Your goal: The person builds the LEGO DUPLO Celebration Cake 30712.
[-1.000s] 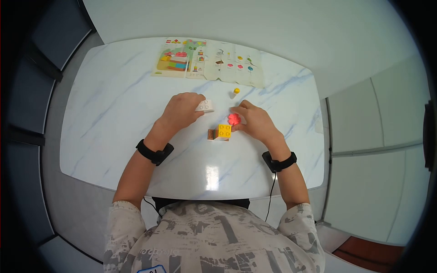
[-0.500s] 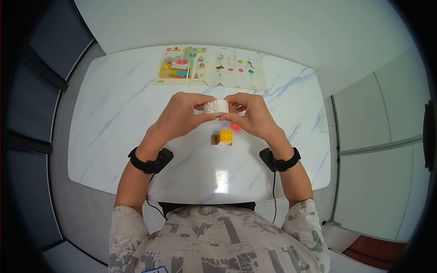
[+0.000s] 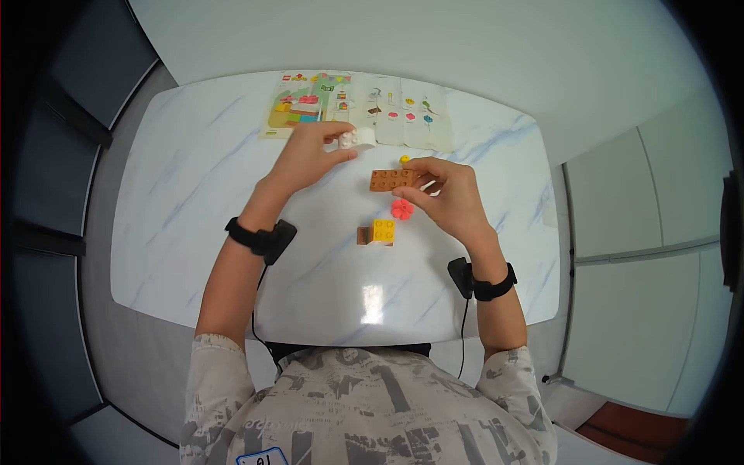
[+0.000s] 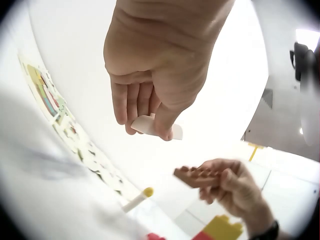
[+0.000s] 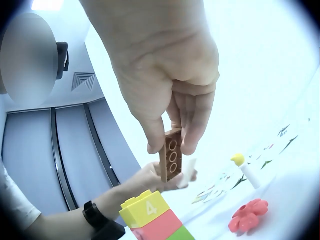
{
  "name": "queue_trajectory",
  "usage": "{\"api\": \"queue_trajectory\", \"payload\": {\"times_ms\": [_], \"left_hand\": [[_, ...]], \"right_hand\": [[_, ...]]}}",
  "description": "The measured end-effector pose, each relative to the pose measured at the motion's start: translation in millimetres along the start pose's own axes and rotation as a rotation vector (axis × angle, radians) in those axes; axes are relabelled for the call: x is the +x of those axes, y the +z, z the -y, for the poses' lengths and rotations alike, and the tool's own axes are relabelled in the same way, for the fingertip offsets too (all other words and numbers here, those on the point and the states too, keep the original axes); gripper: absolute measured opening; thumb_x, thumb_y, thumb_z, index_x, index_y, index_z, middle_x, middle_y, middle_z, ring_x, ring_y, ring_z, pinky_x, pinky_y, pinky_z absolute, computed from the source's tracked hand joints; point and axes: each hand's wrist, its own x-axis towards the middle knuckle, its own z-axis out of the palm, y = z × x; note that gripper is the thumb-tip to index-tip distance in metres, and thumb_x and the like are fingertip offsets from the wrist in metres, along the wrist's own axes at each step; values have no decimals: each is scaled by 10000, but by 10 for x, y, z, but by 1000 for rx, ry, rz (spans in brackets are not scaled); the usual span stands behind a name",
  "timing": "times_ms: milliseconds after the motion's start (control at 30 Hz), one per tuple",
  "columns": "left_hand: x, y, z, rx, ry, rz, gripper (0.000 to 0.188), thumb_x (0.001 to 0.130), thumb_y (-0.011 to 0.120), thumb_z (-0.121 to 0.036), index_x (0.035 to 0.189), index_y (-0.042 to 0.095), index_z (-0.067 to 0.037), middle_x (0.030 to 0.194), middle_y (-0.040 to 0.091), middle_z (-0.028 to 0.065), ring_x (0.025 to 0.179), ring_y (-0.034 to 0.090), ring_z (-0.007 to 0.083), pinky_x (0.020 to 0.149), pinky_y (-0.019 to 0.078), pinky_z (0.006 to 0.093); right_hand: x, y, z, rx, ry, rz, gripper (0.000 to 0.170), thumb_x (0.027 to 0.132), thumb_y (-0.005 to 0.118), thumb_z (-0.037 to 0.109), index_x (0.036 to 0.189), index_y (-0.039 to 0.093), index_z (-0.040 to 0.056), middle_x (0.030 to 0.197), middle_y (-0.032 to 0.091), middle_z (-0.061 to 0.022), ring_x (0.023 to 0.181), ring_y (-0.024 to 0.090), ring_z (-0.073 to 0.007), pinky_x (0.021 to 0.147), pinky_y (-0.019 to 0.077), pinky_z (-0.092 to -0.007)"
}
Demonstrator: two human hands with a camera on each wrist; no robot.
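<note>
My left hand (image 3: 302, 159) pinches a white brick (image 3: 361, 139) between thumb and fingers; it has studs at one end and a smooth, rounded other end. To its right and a little nearer, my right hand (image 3: 449, 194) grips a brown studded plate (image 3: 390, 180) by its right end. In the right wrist view the hollow underside of this brown plate (image 5: 172, 156) shows rings. Just in front of the right hand's thumb lies a pink flower piece (image 3: 402, 209). A brick stack with a yellow top (image 3: 384, 230) stands nearer; its yellow brick (image 5: 145, 209) bears a 4, above pink and green ones.
A candle piece with a white stem and yellow tip (image 5: 245, 170) stands behind the brown plate. An unfolded picture leaflet (image 3: 415, 116) lies along the marbled table's (image 3: 186, 201) far side. Brown (image 3: 363, 235) shows beside the stack's foot.
Both hands came together at the white brick, then parted. The left hand has carried the white brick farther back; the right hand now holds the brown plate.
</note>
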Motion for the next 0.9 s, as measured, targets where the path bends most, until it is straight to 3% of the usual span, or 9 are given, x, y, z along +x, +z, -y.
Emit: {"api": "queue_trajectory", "payload": {"times_ms": [100,133,233,333,433,533,600,800,900], "left_hand": [[62,260,305,377,137,43,455,852,889,-132,1280,773,-33,1253,732,100,1223,671,286,1066,552,394],[70,305,298,386,98,78,393,838,895,-156,1205,792,-60,1227,665,107,1224,620,318,1070,527,439],[66,307,324,396,55,103,492,834,903,-158,1295,762,-61,1332,691,85,1274,613,292,1089,517,423],[-94,299,291,350,227,-121,587,828,909,-133,1381,725,-69,1389,699,93,1269,635,284,1061,534,406],[-302,43,-186,-92,125,147,658,819,916,-106,1437,693,-70,1382,725,117,1214,680,284,1014,556,395],[-487,36,-284,-89,180,217,640,821,910,-80,1426,701,-63,1293,760,122,1121,713,289,962,570,382],[-494,55,-213,-20,225,161,591,828,899,-75,1390,718,-57,1258,768,120,1094,717,295,950,575,385],[-641,167,55,351,152,153,437,843,869,-59,1266,760,-52,1250,740,78,1164,682,282,982,585,386],[-692,223,205,411,126,191,426,844,867,-64,1255,759,-60,1295,709,57,1223,652,265,1011,583,391]], "right_hand": [[-16,-50,0,-109,14,33,439,844,951,181,1161,781,-70,925,800,-164,694,701,-172,701,595,-303],[-13,-48,-6,-115,3,39,446,842,952,190,1164,782,-69,930,801,-160,690,696,-172,691,588,-305],[-29,-47,-35,-133,0,56,457,840,953,210,1166,786,-63,943,805,-147,680,681,-172,664,569,-309],[31,-13,-15,-147,-14,68,444,844,950,216,1160,791,-52,943,806,-137,669,667,-166,647,554,-308],[63,60,-31,-117,-56,42,426,847,947,217,1149,793,-41,932,802,-131,652,650,-162,632,540,-307],[126,155,2,-30,-49,49,416,853,941,228,1139,791,-35,933,801,-123,648,645,-174,639,540,-314],[110,218,-23,-13,-63,72,419,863,930,243,1143,786,-33,942,801,-116,662,655,-187,660,547,-323],[-147,103,60,-323,-67,102,735,834,933,382,1409,651,23,1180,764,-140,900,748,-289,798,598,-387],[-398,175,71,-423,-239,269,839,804,943,422,1465,594,42,1227,737,-159,1001,752,-346,835,606,-423]]}}
